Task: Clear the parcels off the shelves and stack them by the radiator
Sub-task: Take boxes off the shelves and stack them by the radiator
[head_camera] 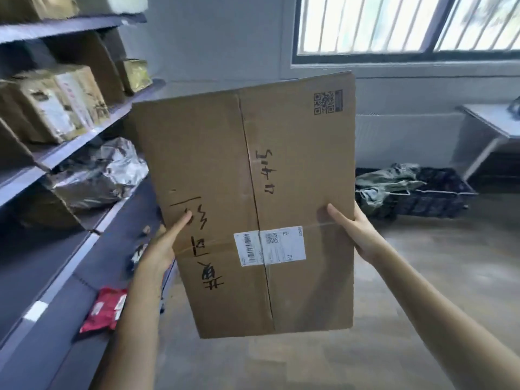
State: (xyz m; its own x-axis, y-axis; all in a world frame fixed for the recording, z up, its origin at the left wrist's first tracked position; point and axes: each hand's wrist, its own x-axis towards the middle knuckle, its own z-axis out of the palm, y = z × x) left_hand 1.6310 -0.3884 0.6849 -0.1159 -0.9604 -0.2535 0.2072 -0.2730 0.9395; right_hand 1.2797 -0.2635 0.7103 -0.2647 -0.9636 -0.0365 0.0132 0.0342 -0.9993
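Both hands hold a large cardboard box (247, 204) in the air beside the shelves (84, 136).

The left hand (160, 246) and right hand (357, 229) clasp its opposite edges, thumbs lying across the labelled face, fingers hidden behind; a white radiator (408, 136) stands under the window.

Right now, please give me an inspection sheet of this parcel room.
Surface: grey shelves at left, several tiers.
Job's things: flat cardboard box, white label facing camera, held in the air; brown parcels on a shelf.
Clutter: silver bag; red packet on the lowest tier.
Hands: left hand and right hand grip the box's side edges.
Cables: nothing seen.
Surroundings: barred window; dark crate on the floor; table at right.
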